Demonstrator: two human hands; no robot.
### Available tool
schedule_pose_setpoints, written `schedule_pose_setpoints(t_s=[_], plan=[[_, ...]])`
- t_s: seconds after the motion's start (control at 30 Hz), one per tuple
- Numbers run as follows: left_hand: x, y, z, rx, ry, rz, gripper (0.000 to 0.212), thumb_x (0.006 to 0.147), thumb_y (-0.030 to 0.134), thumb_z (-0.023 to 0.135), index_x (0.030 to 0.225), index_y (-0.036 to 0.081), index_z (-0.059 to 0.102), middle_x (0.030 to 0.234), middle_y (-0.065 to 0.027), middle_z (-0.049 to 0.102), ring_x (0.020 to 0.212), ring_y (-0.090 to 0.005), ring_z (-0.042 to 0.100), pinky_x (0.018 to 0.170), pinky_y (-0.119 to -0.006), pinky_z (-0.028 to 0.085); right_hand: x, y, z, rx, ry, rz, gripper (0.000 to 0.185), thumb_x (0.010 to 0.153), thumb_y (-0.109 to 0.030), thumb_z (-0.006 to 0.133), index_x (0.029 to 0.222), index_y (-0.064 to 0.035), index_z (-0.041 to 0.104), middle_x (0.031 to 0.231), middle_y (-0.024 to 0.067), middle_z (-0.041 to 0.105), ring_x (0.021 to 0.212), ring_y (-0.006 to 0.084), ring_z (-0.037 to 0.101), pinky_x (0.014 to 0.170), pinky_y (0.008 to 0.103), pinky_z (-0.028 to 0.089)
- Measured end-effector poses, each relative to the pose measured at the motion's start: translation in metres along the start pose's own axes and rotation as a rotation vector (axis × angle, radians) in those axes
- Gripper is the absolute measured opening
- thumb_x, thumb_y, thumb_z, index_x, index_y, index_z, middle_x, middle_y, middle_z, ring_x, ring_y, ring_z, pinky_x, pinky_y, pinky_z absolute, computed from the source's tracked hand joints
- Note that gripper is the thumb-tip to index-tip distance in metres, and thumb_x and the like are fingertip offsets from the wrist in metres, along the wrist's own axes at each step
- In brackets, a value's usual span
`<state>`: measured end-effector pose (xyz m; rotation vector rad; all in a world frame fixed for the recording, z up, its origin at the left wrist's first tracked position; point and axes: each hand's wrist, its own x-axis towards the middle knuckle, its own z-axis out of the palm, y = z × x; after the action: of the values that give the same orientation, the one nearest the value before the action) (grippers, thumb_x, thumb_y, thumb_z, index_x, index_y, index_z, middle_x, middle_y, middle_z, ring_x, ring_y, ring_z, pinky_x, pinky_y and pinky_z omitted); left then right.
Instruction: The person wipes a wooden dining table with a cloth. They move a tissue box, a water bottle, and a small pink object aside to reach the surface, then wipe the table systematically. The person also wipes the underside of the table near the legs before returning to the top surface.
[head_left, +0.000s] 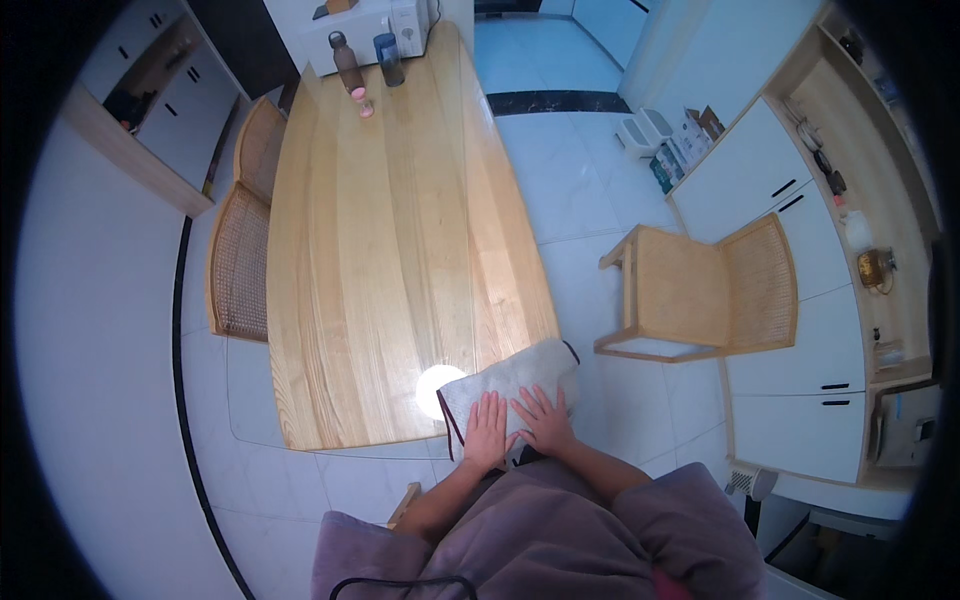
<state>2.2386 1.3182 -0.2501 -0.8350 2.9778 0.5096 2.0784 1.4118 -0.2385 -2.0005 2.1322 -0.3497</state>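
Observation:
A light grey cloth (495, 373) with dark edging lies folded over the near right corner of the wooden dining table (390, 247). My left hand (487, 431) rests flat on the cloth, fingers together and pointing away from me. Beside it, my right hand (546, 424) also presses flat on the cloth with its fingers spread. The two thumbs come close together. Part of the cloth hangs past the table's edge towards me, and its underside is hidden.
A brown bottle (346, 64), a blue tumbler (389, 60) and a small pink hourglass-shaped object (363, 103) stand at the far end before a white microwave (360, 37). Cane-backed chairs (240, 262) line the left side; another chair (697, 292) stands right, near white cabinets (795, 337).

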Motion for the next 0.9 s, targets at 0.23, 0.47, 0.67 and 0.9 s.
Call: schedule_pose_setpoints(t_s=[0.23, 0.47, 0.67, 0.9], plan=[[0.024, 0.027, 0.005, 0.087, -0.074, -0.139, 0.075, 0.090, 0.044, 0.051, 0.145, -0.003, 0.030, 0.153, -0.0253, 0.021, 0.144, -0.0395, 0.014, 0.116, -0.053, 0.008, 0.006, 0.044, -0.008, -0.090, -0.052, 0.035, 0.058, 0.088, -0.028, 0.055, 0.142, -0.0123, 0.043, 0.152, 0.0065, 0.034, 0.141, 0.0204, 0.029, 0.107, 0.0578, 0.026], [0.106, 0.031, 0.019, 0.094, 0.062, -0.337, 0.071, 0.085, 0.033, 0.053, 0.140, -0.008, 0.035, 0.153, -0.0268, 0.022, 0.144, -0.0413, 0.013, 0.115, -0.056, 0.008, 0.091, 0.092, -0.003, 0.002, 0.054, -0.071, 0.054, 0.086, -0.020, 0.053, 0.138, -0.0126, 0.047, 0.149, 0.0035, 0.039, 0.139, 0.0192, 0.033, 0.106, 0.0590, 0.026], [0.195, 0.018, 0.004, 0.090, 0.230, -0.545, 0.069, 0.084, 0.026, 0.049, 0.141, -0.011, 0.031, 0.151, -0.0287, 0.023, 0.143, -0.0435, 0.014, 0.115, -0.055, 0.009, 0.189, 0.147, -0.009, 0.097, 0.136, -0.175, 0.051, 0.085, -0.018, 0.053, 0.135, -0.0127, 0.051, 0.146, 0.0029, 0.044, 0.136, 0.0187, 0.036, 0.108, 0.0583, 0.025], [0.273, -0.003, -0.004, 0.086, 0.317, -0.621, 0.066, 0.085, 0.023, 0.046, 0.140, -0.011, 0.032, 0.151, -0.0283, 0.024, 0.143, -0.0426, 0.016, 0.116, -0.054, 0.011, 0.267, 0.190, -0.022, 0.130, 0.115, -0.250, 0.051, 0.085, -0.019, 0.052, 0.135, -0.0133, 0.051, 0.147, 0.0024, 0.042, 0.138, 0.0170, 0.033, 0.111, 0.0568, 0.020]])
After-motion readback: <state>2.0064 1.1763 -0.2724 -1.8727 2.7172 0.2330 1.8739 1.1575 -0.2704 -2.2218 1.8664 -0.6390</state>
